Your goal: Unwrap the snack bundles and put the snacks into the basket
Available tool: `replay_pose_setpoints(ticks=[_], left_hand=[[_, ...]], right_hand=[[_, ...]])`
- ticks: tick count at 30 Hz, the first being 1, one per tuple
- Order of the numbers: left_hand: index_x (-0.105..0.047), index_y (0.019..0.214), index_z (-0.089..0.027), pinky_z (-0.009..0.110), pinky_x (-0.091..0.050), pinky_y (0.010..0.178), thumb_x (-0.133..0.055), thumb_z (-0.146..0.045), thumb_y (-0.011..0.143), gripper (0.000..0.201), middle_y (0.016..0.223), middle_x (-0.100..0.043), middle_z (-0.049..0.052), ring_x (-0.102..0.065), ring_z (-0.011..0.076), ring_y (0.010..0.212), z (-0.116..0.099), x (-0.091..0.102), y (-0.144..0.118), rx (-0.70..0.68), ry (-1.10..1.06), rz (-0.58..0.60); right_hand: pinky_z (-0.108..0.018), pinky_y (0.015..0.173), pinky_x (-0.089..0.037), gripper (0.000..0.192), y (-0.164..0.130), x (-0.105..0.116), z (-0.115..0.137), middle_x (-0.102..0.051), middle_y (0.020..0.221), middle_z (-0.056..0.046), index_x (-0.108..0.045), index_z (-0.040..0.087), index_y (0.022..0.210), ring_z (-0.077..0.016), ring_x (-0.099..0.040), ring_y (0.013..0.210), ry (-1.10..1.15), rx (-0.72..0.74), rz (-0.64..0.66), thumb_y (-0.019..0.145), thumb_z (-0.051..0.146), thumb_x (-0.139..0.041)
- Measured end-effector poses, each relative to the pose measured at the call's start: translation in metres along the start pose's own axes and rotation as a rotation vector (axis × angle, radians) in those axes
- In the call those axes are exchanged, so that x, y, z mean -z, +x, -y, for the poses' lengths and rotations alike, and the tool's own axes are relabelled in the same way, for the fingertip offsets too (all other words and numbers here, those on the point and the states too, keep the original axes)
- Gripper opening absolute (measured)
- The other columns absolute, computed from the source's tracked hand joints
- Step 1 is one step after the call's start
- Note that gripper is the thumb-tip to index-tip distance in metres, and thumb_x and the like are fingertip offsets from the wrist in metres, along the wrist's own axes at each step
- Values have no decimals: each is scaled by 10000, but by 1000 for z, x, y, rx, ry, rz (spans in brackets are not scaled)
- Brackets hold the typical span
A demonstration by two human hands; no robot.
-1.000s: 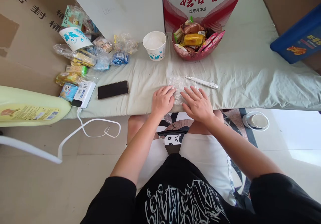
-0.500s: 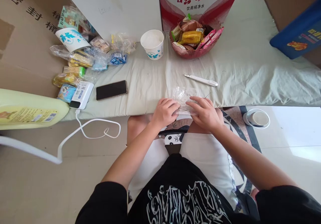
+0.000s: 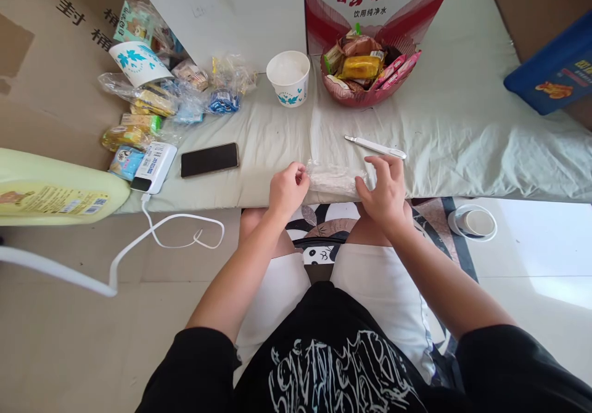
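Note:
A whitish bundle in clear crinkled plastic wrap (image 3: 335,179) lies at the front edge of the cloth-covered surface, its contents too blurred to name. My left hand (image 3: 287,192) has its fingers curled in a pinch at the left end of the wrap. At the other end my right hand (image 3: 383,191) has thumb and forefinger apart, the thumb tip by the wrap's right edge. Just beyond the right hand lies a white-handled scalpel-like knife (image 3: 375,147), which neither hand holds.
Behind stand a white paper cup (image 3: 289,79) and a red bowl (image 3: 356,97) of packaged snacks. Leftward are a phone (image 3: 209,159), a white power bank (image 3: 157,165) with cable, packaged snacks (image 3: 148,102) and a pale yellow bottle (image 3: 55,188). A blue container (image 3: 550,77) stands right.
My hands have moved apart from over the plastic wrap, which now lies longer and flatter between them. The left fingers have curled at its left end; the right fingers have lifted and spread.

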State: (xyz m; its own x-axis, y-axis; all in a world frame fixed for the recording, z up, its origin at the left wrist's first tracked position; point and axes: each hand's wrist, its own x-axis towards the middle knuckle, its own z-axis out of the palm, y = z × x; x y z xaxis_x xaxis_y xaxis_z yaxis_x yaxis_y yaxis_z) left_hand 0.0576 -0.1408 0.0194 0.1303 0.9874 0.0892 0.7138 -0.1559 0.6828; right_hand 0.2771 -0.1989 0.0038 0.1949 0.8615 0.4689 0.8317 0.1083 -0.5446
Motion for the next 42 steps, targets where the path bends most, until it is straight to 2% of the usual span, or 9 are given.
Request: replay_pose_setpoints(ticks=[5, 9, 12, 15, 20, 22, 27, 35, 42], left_hand=[[-691, 957, -227, 337, -477, 716, -609, -180, 878, 123, 798, -761, 45, -689, 225, 747, 0, -1, 3, 27, 178, 19], [-676, 950, -218, 330, -452, 710, -598, -177, 866, 121, 898, -757, 57, -652, 202, 752, 5, 5, -2, -11, 156, -48], [-651, 870, -209, 317, -441, 697, -579, -191, 850, 77, 852, -709, 41, -590, 168, 701, 11, 11, -4, -34, 11, -88], [-608, 767, -212, 298, -450, 668, -573, -308, 868, 144, 713, -627, 13, -555, 148, 653, 12, 13, -8, 63, -366, -87], [-654, 808, -195, 302, -500, 693, -689, -605, 793, 412, 745, -661, 39, -632, 166, 728, -6, 4, -26, 144, -934, 471], [-673, 824, -185, 295, -486, 699, -762, -580, 759, 410, 752, -661, 34, -628, 167, 758, -16, 3, -34, 106, -918, 580], [-658, 740, -171, 257, -365, 555, -742, -501, 807, 347, 625, -538, -20, -472, 105, 593, -24, 12, -39, 127, -804, 368], [-733, 982, -197, 252, -318, 430, -710, -441, 820, 294, 536, -491, -51, -415, 96, 445, -17, 14, -24, 121, -793, 533], [-727, 769, -198, 287, -421, 490, -600, -508, 864, 348, 662, -650, 36, -511, 124, 530, -6, 17, 0, 88, -839, 371]], right_hand=[[-504, 1069, -465, 304, -6, -4, 17, -712, 1319, -109, -675, 243, 1252, -315, -635, 1257, -91, 349, 290, 961, 265, -588], [-537, 1131, -426, 403, -18, -4, 16, -668, 1424, -136, -672, 191, 1292, -339, -597, 1342, -49, 299, 490, 892, 186, -617], [-579, 1146, -406, 256, -26, 7, 16, -757, 1262, -103, -731, 220, 1075, -341, -649, 1277, 138, 81, 495, 881, 161, -574], [-544, 1000, -535, 201, -29, 22, 27, -791, 964, -67, -692, 249, 930, -313, -736, 1023, 563, -416, 476, 945, 400, -561], [-428, 785, -606, 384, -33, 26, 59, -755, 891, -45, -657, 271, 1020, -274, -738, 874, 1122, -906, 459, 831, 606, -659], [-415, 797, -596, 435, -36, 23, 65, -743, 888, -43, -666, 252, 1017, -267, -727, 885, 1141, -883, 483, 813, 635, -665], [-355, 812, -549, 471, -36, 27, 54, -676, 790, -22, -641, 218, 852, -203, -649, 817, 911, -572, 531, 854, 689, -636], [-244, 470, -267, 294, -12, 22, 55, -415, 545, 93, -569, 257, 1062, -105, -344, 475, 897, -435, 484, 893, 487, -636], [-303, 549, -423, 226, 10, 2, 52, -504, 651, -8, -542, 236, 770, -150, -477, 593, 914, -429, 413, 878, 421, -469]])
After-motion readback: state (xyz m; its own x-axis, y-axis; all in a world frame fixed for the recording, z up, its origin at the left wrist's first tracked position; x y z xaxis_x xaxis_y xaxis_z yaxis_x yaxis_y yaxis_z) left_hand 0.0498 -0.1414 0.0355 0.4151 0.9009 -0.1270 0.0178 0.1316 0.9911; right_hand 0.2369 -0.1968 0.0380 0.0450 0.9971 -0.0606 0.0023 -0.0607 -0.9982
